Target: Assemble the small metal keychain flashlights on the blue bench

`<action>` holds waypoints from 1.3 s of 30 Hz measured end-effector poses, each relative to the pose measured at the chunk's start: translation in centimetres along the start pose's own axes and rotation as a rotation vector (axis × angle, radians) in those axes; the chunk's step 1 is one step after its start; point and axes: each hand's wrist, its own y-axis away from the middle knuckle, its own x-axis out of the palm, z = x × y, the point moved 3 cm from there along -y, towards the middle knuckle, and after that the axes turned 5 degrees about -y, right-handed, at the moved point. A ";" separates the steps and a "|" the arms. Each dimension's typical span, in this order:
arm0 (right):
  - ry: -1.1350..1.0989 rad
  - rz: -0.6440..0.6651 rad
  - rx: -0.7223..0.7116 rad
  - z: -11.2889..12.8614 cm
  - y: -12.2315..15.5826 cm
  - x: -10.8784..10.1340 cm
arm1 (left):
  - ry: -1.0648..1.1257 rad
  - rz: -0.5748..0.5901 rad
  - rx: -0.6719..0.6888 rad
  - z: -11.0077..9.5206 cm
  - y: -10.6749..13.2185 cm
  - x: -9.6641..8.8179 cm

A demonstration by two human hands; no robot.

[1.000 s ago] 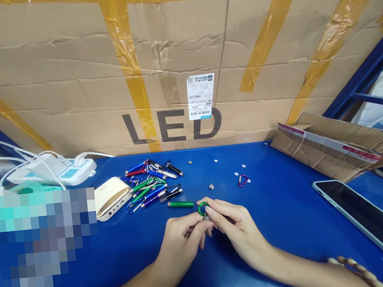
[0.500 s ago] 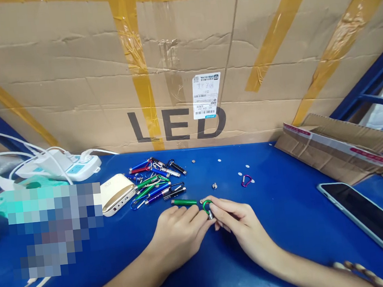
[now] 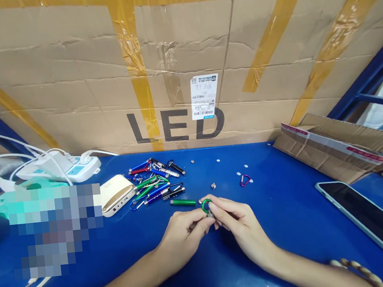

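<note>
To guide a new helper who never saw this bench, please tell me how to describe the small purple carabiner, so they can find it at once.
On the blue table, below the cardboard carton printed LED, look right of the heap of keychain penlights. The purple carabiner lies near the back edge, among small pale discs. Nothing else on that side of the table is purple.

This looks like a small warehouse or packing workshop. A huge brown cardboard carton (image 3: 176, 59) sealed with yellow tape and carrying a white barcode shipping label (image 3: 204, 96) stands behind a blue worktop (image 3: 274, 226), beside a blue steel rack frame (image 3: 368, 77). A white power strip (image 3: 75, 166) and a heap of small metal keychain flashlights (image 3: 156, 183) lie on top.
</note>
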 end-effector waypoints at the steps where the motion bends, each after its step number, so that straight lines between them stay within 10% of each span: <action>1: 0.007 0.002 -0.009 0.1 0.0 0.0 | 0.055 0.024 -0.013 -0.1 0.0 0.1; 8: -0.040 0.019 0.007 0.3 -0.1 0.1 | 0.506 0.242 -0.195 -0.1 0.1 0.7; 15: -0.212 0.043 0.146 -0.2 -0.2 0.3 | 0.494 0.222 -0.244 -0.4 0.3 0.9; 23: 0.128 0.006 -0.247 1.0 0.1 -0.1 | 0.866 0.317 -0.266 -1.1 1.3 2.3; 39: 0.364 -0.051 -0.509 1.7 0.1 -0.5 | 0.556 0.254 -0.359 -0.9 1.2 2.0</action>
